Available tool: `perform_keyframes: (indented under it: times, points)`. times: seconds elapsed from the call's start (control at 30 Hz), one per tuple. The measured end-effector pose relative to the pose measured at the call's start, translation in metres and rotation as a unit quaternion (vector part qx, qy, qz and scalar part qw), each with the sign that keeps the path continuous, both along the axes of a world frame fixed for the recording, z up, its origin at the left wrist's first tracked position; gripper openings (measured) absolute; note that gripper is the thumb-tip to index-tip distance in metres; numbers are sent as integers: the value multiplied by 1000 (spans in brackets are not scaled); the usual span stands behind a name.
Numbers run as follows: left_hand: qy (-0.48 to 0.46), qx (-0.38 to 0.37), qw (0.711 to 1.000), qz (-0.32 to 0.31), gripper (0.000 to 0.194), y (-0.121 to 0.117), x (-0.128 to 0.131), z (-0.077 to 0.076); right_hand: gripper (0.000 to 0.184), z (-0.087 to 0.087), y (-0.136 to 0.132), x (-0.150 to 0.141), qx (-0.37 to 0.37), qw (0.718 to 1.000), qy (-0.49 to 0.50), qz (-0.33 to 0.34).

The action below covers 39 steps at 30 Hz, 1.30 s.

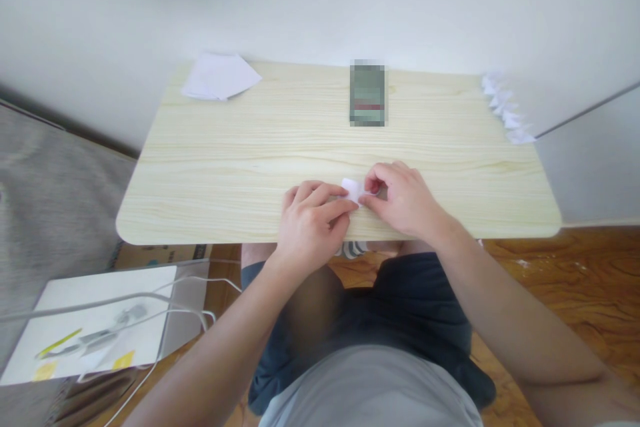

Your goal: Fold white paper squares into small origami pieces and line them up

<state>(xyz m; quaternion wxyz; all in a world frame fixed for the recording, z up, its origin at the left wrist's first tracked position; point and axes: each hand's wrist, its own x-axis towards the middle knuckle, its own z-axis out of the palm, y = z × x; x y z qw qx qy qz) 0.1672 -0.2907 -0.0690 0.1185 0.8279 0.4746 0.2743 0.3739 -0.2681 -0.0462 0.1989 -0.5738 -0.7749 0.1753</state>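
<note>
A small piece of white folded paper (352,190) lies near the front edge of the table, between my two hands. From the left, my left hand (313,217) holds it down, index fingertip on its lower edge and the other fingers bent beside it. My right hand (400,197) pinches the paper's right side between thumb and curled fingers. Fingers cover part of the paper, so its full folded shape is hidden.
White paper sheets (220,77) are piled at the table's back left. A blurred-out phone-like rectangle (367,95) lies at the back middle. Several folded white paper pieces (505,107) line the right edge. Cables (190,278) cross a white board (100,320) below left.
</note>
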Motion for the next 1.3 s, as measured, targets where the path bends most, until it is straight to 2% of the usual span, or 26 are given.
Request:
perform_keyframes:
  times: [0.4, 0.7, 0.87, 1.0, 1.3]
  points:
    - [-2, 7, 1000, 14, 21, -1, 3, -1, 16, -14, -17, -2, 54, 997, 26, -56]
    - [37, 33, 997, -64, 31, -5, -13, -1, 13, -17, -23, -4, 71, 994, 24, -82]
    - [50, 36, 996, -64, 32, -7, -15, -1, 11, -17, -22, 5, 68, 995, 34, -71]
    - [44, 38, 997, -58, 33, -9, -12, -1, 12, -18, -23, 12, 80, 992, 36, -91]
    - [26, 33, 999, -15, 34, -40, 11, -2, 13, -18, -38, 1, 104, 992, 18, -74]
